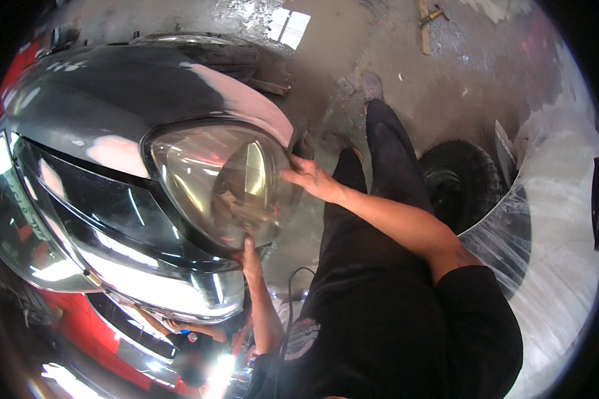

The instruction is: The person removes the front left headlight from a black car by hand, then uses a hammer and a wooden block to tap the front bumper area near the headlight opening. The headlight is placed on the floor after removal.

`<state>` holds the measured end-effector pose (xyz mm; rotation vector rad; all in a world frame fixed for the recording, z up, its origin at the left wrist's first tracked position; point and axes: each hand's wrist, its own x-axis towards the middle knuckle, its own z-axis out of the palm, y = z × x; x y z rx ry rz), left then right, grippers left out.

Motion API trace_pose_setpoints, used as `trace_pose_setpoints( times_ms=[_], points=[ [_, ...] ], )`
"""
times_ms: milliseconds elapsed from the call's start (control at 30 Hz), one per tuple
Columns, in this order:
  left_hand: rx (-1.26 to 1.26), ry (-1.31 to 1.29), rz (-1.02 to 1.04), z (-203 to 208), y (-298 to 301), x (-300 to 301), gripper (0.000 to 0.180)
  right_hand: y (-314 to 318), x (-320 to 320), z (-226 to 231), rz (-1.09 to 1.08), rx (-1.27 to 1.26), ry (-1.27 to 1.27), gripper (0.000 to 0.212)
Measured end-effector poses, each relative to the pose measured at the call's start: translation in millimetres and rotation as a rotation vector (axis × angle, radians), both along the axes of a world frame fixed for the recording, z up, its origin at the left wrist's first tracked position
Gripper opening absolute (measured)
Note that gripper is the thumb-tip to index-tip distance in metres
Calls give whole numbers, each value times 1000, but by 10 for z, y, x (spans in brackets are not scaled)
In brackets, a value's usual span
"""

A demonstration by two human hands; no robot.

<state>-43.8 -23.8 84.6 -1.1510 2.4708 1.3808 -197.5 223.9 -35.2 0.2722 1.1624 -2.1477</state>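
A large teardrop-shaped headlight [190,163] with a hazy, yellowish lens sits at the front corner of a dark car [126,86]. Along its outer edge, my right hand [309,178] grips the rim, thumb on the lens side and the other fingers mostly hidden behind. My left hand [249,256] holds the lower edge, its thumb pressed up against the lens and its fingers out of sight underneath. Pinkish bare patches [243,100] mark the fender and the panel beside the lamp. Whether the headlight is fastened cannot be seen.
Below the bumper, another person [193,352] reaches toward a red car [90,326]. A loose tyre [459,183] lies to my right, beside clear plastic sheeting [552,233]. On the floor at the far right, a hammer [432,16] rests on a wooden strip [425,36].
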Motion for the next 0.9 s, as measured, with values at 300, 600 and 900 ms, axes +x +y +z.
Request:
trace_pose_setpoints(
  times_ms=[300, 600, 900],
  points=[
    [54, -18, 1, -6, -21, 11, 64, 2, 9, -32, 92, 76, -37, 92],
    [-14, -157, 13, 66, -23, 14, 61, -6, 13, -137, 149, 132, 30, 98],
    [55, -177, 133, 132, 77, 65, 60, 213, -300, 99, 259, 104, -19, 74]
  ],
)
